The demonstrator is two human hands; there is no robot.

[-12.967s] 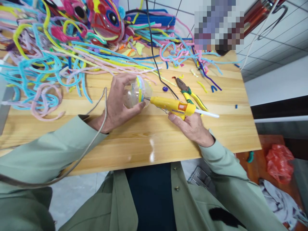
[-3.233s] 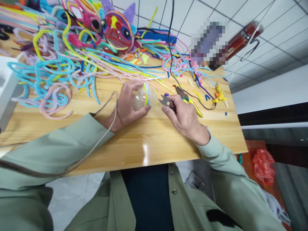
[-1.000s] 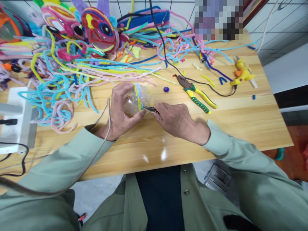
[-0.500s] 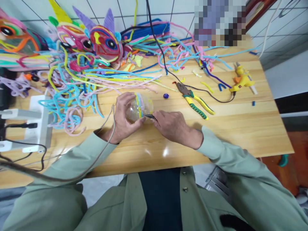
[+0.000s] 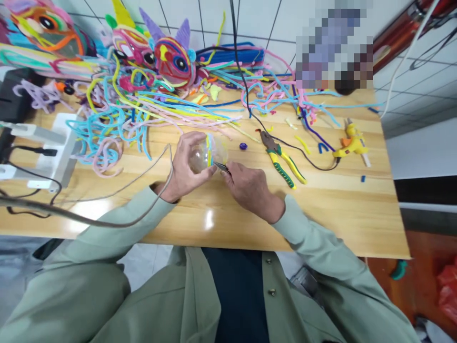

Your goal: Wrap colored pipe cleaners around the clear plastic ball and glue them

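Note:
My left hand [image 5: 185, 164] is wrapped round a clear plastic ball [image 5: 198, 157], its thumb along the near side. Yellow, light-blue and lilac fuzzy strips [image 5: 210, 148] band the ball's middle. Closed round a small dark pointed metal tool [image 5: 222, 167], my right hand [image 5: 248, 186] brings the tip against the band, close to my left thumb. Most of the tool is hidden by my fingers, so its exact kind does not show. On the table just beyond my right hand lies a small dark-blue coil [image 5: 243, 146].
Pliers [image 5: 283, 164] and a yellow glue gun [image 5: 352, 142] with a black cord lie to the right. Tangled pipe cleaners [image 5: 107, 131] and decorated animal heads [image 5: 174, 62] fill the back left. A white power strip [image 5: 57, 152] stands left; a cable crosses my left forearm.
My view has shifted, so the table appears tilted differently. The tool's tip now slants more down to the right, still at the band. Both hands keep their holds.

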